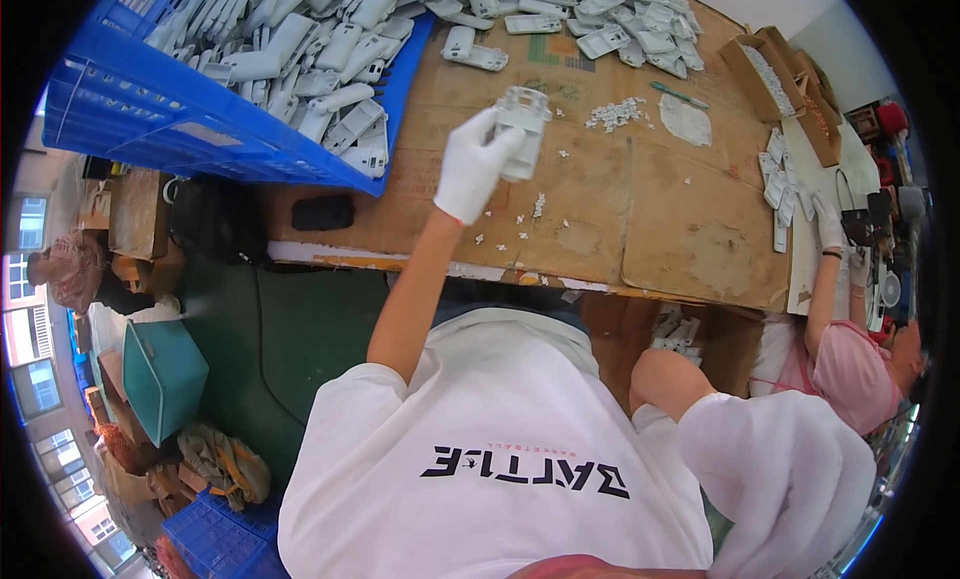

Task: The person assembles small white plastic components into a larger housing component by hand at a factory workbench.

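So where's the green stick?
In the head view, the green stick lies on the cardboard, upper right of centre, just right of the pile of tiny white pieces.

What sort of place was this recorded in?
Probably a small-parts assembly workshop: a blue crate heaped with white casings, tiny white parts scattered on a cardboard-topped table, and a gloved co-worker off to the right.

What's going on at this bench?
The person's gloved left hand holds a white plastic casing over the cardboard-covered table. The gloved right hand is raised close to the camera; whether it holds anything isn't clear. More casings fill the blue crate, and small white parts lie scattered on the cardboard.
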Action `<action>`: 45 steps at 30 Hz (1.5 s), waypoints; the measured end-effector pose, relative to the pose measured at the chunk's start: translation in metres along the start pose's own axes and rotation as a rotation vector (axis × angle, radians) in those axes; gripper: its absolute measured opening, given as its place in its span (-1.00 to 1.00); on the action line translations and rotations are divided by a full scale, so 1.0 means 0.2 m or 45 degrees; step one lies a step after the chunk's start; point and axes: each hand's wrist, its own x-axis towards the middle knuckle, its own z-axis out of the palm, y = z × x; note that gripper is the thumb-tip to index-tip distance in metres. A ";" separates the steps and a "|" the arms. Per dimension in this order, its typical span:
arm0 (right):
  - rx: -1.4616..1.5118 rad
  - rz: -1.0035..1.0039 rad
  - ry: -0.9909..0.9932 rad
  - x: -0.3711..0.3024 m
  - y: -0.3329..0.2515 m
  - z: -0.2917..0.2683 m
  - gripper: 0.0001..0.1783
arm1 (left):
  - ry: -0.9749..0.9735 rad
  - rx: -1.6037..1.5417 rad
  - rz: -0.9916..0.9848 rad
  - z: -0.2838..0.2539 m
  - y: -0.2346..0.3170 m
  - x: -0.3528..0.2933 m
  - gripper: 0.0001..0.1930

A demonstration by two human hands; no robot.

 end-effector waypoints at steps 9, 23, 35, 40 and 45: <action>0.063 0.247 -0.187 0.02 -0.05 0.00 -0.86 | -0.093 -0.148 -0.128 0.22 0.19 -0.36 -0.72; -2.556 0.329 1.023 -0.55 -0.03 -0.02 -0.98 | 0.027 0.295 0.190 0.30 0.33 -0.55 -0.42; -2.558 0.706 0.641 -0.53 0.13 -0.36 -0.76 | 0.298 0.719 0.474 0.29 0.30 -0.59 -0.51; -1.979 0.788 1.061 -0.48 0.11 -0.41 -0.72 | 0.177 0.766 0.482 0.26 0.32 -0.59 -0.48; -1.526 1.162 0.871 -0.52 -0.03 -0.53 -0.69 | -0.049 0.710 0.420 0.20 0.30 -0.53 -0.53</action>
